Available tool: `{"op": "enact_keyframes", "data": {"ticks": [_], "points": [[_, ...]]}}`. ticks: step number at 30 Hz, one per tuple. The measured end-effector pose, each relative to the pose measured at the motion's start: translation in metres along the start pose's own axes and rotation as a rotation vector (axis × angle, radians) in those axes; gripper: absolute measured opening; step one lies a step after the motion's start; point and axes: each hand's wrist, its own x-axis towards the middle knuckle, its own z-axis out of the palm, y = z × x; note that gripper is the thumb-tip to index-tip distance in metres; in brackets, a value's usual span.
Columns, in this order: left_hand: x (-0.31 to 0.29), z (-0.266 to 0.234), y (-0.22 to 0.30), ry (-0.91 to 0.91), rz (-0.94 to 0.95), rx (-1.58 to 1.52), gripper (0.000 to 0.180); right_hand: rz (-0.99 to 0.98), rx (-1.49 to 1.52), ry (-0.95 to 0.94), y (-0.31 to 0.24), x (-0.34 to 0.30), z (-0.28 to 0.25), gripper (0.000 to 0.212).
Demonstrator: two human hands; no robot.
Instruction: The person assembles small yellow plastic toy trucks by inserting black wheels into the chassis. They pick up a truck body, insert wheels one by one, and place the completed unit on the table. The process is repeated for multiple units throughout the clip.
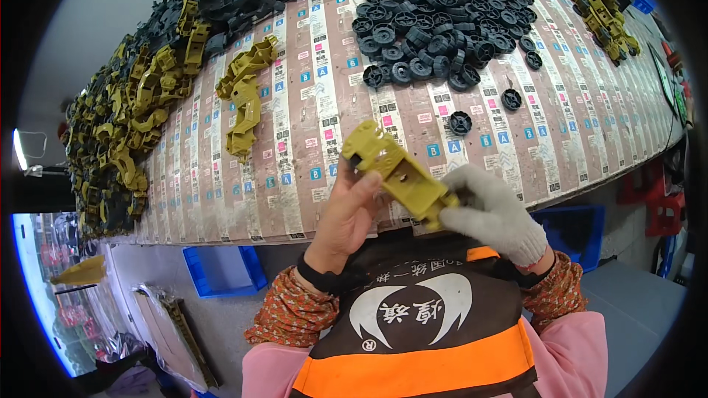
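Note:
Over the table's near edge, a yellow plastic toy vehicle chassis (413,184) is held tilted between my two hands. My left hand (348,210), bare, grips its upper left end, thumb along the side. A white knit glove covers my right hand (490,210), whose fingers are closed round the lower right end. A small dark part shows at the chassis's left end beside my fingers. Beyond my hands lie two loose black wheels, one nearer (460,123) and one farther right (512,99). The fingers under the chassis are partly hidden.
A pile of black wheels (435,29) covers the far middle of the table (332,118). Yellow and black parts (147,88) heap along the left. A few yellow pieces (245,99) lie apart. More chassis (601,15) are far right. Blue bins (225,271) stand below the edge.

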Motion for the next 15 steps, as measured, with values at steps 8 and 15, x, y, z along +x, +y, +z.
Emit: {"op": "enact_keyframes", "data": {"ticks": [8, 15], "points": [[0.007, 0.004, -0.002, 0.091, -0.008, 0.129, 0.058, -0.423, -1.056, 0.418, -0.026, 0.058, -0.044, 0.021], [-0.003, 0.010, -0.006, 0.144, -0.028, 0.128, 0.061, -0.467, -1.249, 0.380, -0.008, 0.074, -0.042, 0.024]]}}
